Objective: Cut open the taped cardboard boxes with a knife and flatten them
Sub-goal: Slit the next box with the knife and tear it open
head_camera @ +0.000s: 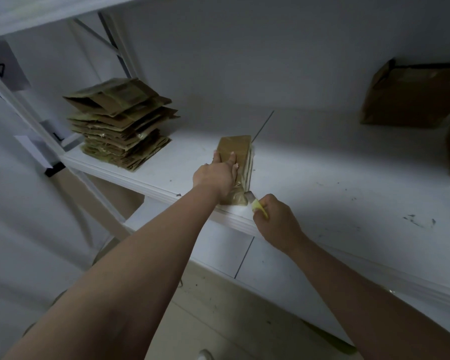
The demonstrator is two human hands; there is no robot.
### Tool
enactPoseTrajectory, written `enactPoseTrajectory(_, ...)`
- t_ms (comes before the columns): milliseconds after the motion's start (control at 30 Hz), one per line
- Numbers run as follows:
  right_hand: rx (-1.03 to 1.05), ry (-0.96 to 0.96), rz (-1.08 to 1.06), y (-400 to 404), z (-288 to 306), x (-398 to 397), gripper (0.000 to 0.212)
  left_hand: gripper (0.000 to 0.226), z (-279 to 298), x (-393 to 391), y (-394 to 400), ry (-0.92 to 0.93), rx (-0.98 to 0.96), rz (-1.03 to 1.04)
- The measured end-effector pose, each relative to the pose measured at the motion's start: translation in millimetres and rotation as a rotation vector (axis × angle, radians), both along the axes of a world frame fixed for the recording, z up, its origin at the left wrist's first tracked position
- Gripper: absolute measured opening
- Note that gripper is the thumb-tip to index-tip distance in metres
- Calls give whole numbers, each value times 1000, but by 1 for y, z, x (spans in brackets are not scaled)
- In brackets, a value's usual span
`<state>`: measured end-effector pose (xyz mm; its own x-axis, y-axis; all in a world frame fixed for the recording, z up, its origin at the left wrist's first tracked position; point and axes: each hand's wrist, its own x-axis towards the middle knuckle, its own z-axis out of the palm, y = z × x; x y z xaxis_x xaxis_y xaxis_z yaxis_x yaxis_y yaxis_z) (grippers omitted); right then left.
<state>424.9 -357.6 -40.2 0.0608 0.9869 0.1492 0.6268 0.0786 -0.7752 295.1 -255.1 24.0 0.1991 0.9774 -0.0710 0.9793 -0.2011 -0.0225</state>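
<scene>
A small brown taped cardboard box (240,148) lies on the white shelf (322,178), near its front edge. My left hand (217,175) presses flat on top of the box, fingers spread over it. My right hand (276,220) grips a yellow-handled knife (257,205) just right of the box's near end. The short blade touches the box's near right corner, where clear tape shows. Part of the box is hidden under my left hand.
A stack of flattened brown boxes (120,123) sits at the shelf's left end. Two more taped boxes (413,97) stand at the far right, one cut off by the frame edge. Metal shelf uprights (24,118) rise on the left. Another shelf board is overhead.
</scene>
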Motion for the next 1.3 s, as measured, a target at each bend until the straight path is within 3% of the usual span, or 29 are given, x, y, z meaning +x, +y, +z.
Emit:
enactPoseTrajectory(133, 160, -236, 60, -11, -3, 0, 8, 50, 0, 2, -2, 9, 3, 0)
enactPoseTrajectory(300, 296, -430, -48, -4, -5, -3, 13, 50, 2, 3, -2, 22, 6, -2)
enactPoseTrajectory(433, 247, -678, -101, -5, -5, -12, 51, 51, 0, 3, 0, 32, 2, -9)
enactPoseTrajectory(567, 268, -706, -43, -5, -13, -11, 67, 51, 0, 2, 2, 41, -5, -19)
enactPoseTrajectory(767, 208, -757, 40, 0, -4, -13, 46, 56, 2, 0, 5, -59, -62, 2)
enactPoseTrajectory(900, 154, -498, 100, -3, -4, 6, 11, 76, 5, 2, 2, -164, -145, 27)
enactPoseTrajectory(1067, 49, 195, -89, 3, -8, 20, 7, 64, 20, -17, 8, -191, -237, -147)
enactPoseTrajectory(1167, 55, 213, -192, 5, -9, 23, 9, 70, 24, -44, 13, -200, -190, -205)
enactPoseTrajectory(1300, 32, -78, -263, 13, -5, 36, 18, 70, 9, -56, 8, -397, -126, -165)
